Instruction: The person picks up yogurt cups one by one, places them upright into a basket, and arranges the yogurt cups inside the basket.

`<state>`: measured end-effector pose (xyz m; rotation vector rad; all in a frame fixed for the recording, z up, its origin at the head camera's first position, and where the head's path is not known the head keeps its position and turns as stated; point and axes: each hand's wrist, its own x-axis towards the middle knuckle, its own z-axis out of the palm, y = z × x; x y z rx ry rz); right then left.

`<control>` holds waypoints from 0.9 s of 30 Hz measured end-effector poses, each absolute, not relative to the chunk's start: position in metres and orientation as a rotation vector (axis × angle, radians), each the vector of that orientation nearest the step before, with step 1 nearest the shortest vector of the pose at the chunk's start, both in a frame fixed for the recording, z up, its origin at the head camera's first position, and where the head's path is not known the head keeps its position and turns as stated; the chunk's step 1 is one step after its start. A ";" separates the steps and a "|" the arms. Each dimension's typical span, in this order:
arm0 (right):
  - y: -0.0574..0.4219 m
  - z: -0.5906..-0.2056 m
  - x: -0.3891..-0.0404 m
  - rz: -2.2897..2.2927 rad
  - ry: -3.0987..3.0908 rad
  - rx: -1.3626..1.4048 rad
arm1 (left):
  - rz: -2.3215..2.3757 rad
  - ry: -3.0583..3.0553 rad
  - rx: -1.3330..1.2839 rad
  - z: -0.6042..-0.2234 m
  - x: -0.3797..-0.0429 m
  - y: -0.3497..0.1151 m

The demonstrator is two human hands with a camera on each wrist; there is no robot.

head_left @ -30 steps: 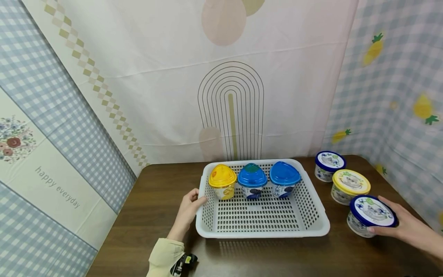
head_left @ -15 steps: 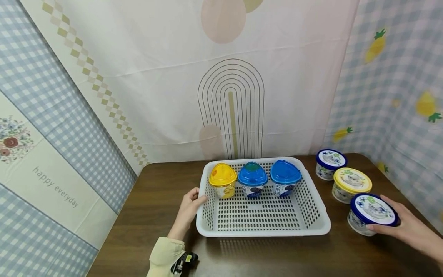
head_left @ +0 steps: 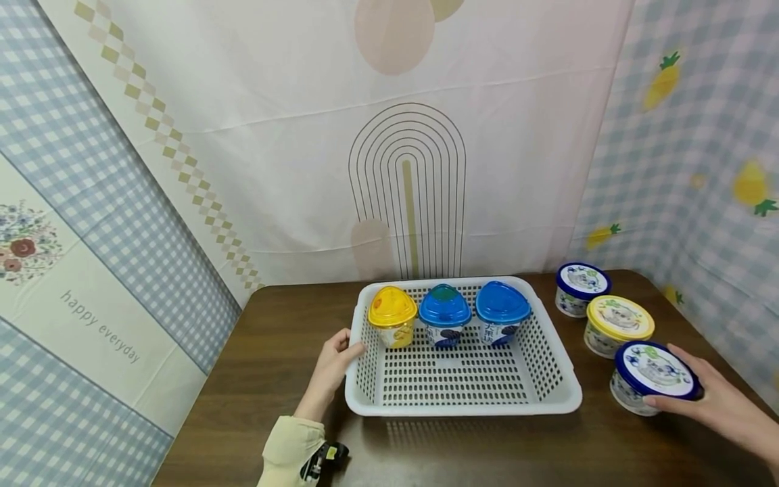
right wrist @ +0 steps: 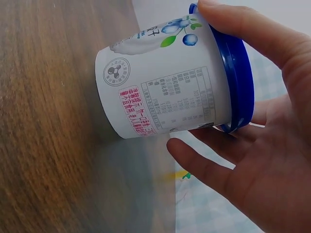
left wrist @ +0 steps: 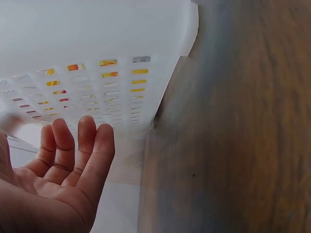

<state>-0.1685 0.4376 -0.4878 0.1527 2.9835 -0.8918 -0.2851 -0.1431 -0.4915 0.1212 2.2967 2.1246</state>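
My left hand (head_left: 331, 365) holds the left rim of a white plastic basket (head_left: 462, 408), thumb over the edge. In the left wrist view its fingers (left wrist: 99, 150) curl up against the slotted outer wall. Standing along the basket's back are a yellow-lidded cup (head_left: 392, 316) and two blue-lidded cups, one in the middle (head_left: 445, 315) and one at right (head_left: 502, 312). Right of the basket, my right hand (head_left: 715, 399) grips a round tub with a dark blue lid (head_left: 656, 375), thumb and fingers around its lid. Blueberries and printed text show on its white side (right wrist: 170, 87).
Behind the held tub stand a yellow-lidded round tub (head_left: 619, 325) and another blue-lidded one (head_left: 581, 289). All rest on a dark wooden table (head_left: 274, 325). A patterned cloth (head_left: 292, 169) hangs at the table's back edge, and a checked cloth (head_left: 718, 257) borders the right.
Both hands keep their holds on the basket and the blue-lidded tub. The view has shifted only slightly; nothing else has visibly moved.
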 end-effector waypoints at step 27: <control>0.430 -0.461 -0.157 -1.126 2.919 0.150 | 2.140 2.273 0.137 -0.491 -0.283 -0.143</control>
